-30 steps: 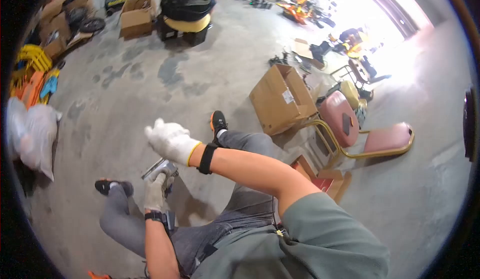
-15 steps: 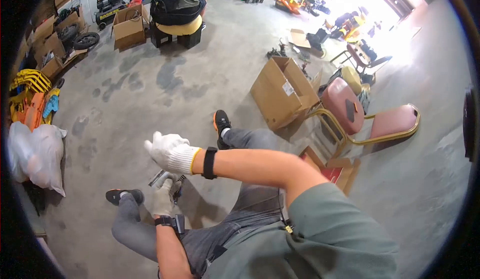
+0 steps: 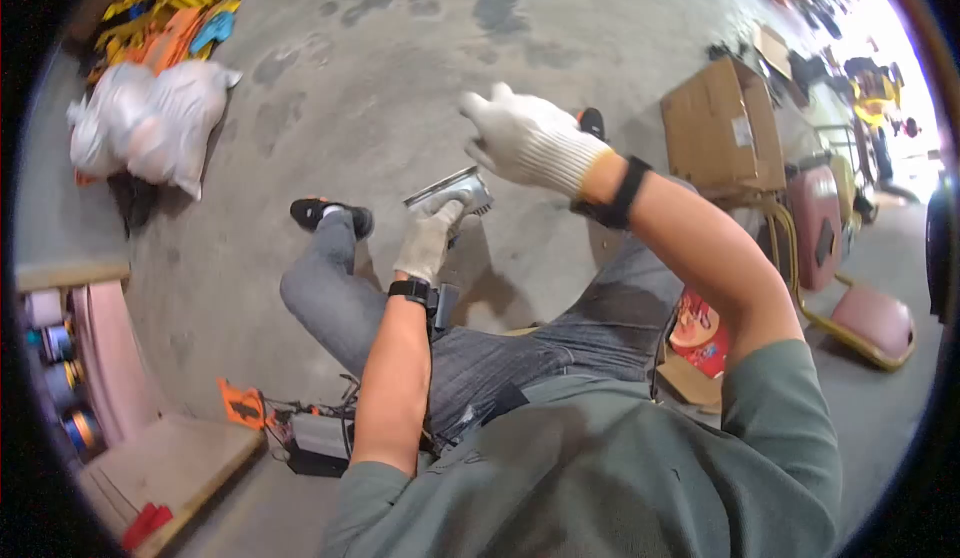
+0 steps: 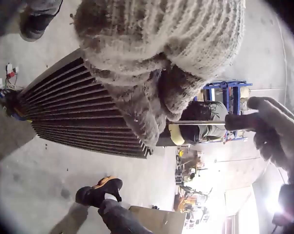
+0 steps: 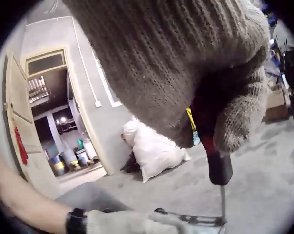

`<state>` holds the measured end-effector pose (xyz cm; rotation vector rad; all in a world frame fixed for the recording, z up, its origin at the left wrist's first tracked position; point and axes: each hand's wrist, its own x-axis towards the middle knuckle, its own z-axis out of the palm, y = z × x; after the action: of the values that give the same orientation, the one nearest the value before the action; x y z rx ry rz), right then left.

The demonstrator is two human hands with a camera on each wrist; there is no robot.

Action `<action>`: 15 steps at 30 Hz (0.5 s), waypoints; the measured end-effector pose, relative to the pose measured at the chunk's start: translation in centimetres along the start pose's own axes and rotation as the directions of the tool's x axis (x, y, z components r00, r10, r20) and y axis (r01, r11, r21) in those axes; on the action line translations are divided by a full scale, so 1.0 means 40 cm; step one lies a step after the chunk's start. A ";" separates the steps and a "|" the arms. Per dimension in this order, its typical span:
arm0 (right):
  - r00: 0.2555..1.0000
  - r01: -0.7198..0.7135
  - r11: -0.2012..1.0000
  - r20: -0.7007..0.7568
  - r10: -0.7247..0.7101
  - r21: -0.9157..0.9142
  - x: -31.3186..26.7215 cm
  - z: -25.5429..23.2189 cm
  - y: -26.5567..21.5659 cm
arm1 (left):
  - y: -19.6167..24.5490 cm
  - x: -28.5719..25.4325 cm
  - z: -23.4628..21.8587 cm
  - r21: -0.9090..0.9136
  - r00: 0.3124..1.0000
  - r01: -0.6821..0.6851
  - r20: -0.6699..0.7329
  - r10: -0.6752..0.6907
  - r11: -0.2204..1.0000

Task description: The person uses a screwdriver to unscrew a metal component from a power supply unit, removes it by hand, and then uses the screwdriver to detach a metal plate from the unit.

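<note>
In the head view, my gloved left hand point(image 3: 430, 241) grips a grey metal part point(image 3: 455, 188) above the floor between the legs. Rows of dark fins show along this part point(image 4: 74, 109) in the left wrist view. My gloved right hand point(image 3: 530, 138) is raised above and to the right of it. Its fingers curl round the dark handle of a screwdriver point(image 5: 219, 168) in the right wrist view. The thin shaft points down to the end of the part point(image 5: 200, 220); whether the tip touches is not clear.
White sacks point(image 3: 150, 123) lie at the left, below yellow and orange pieces point(image 3: 165, 33). A cardboard box point(image 3: 715, 128) and pink-padded chairs point(image 3: 818, 223) stand at the right. A wooden board point(image 3: 180, 468) and a grey device point(image 3: 320, 436) are at lower left.
The head view has swung left and downward, so the hands and box appear farther right. My left hand still grips the metal part, with my right hand still raised above it.
</note>
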<state>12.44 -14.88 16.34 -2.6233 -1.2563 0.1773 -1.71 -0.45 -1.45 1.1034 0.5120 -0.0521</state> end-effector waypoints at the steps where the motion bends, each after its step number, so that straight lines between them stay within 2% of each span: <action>1: 0.997 0.018 1.000 0.071 -0.019 0.020 -0.016 -0.008 -0.003 | -0.002 0.004 -0.003 0.070 1.000 0.013 0.001 -0.013 0.997; 2: 0.994 0.052 0.998 0.097 -0.054 0.026 -0.029 -0.005 -0.004 | -0.016 0.001 -0.007 0.136 0.999 0.033 0.003 -0.034 0.990; 3: 0.992 0.093 0.995 0.087 -0.095 0.019 -0.040 0.004 -0.009 | -0.016 -0.004 -0.003 0.114 0.999 0.046 -0.033 -0.042 0.992; 5: 0.983 0.150 0.988 0.100 -0.153 0.038 -0.048 0.027 -0.007 | 0.016 -0.018 0.022 0.014 1.000 0.012 0.016 -0.012 1.000; 7: 0.994 0.097 0.994 0.049 -0.095 -0.044 -0.023 0.050 0.009 | 0.040 -0.032 0.033 0.022 0.998 0.053 -0.017 -0.052 0.998; 9: 0.995 -0.079 0.992 -0.062 0.073 -0.097 0.023 0.056 0.029 | 0.027 -0.027 0.024 0.041 0.996 0.085 -0.023 -0.084 0.996; 11: 0.992 -0.122 0.992 -0.046 0.120 -0.044 0.027 0.034 0.039 | -0.024 0.002 0.007 -0.109 0.999 0.018 0.037 -0.014 0.994; 12: 0.998 -0.027 0.999 -0.060 0.025 -0.031 0.012 0.020 0.031 | -0.024 0.006 0.000 -0.027 0.998 0.029 0.052 -0.028 0.999; 13: 0.994 0.087 0.996 -0.070 -0.088 -0.024 0.007 0.004 0.022 | -0.016 0.015 -0.001 -0.027 0.999 -0.002 0.039 0.003 1.000; 15: 0.994 0.093 0.985 0.039 -0.100 0.143 -0.013 -0.009 0.012 | -0.029 0.008 -0.002 -0.079 0.998 -0.029 0.048 0.033 0.996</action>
<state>12.54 -15.62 16.55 -2.4468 -1.3311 0.2997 -1.79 -0.84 -2.58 1.0304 0.4491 -0.0316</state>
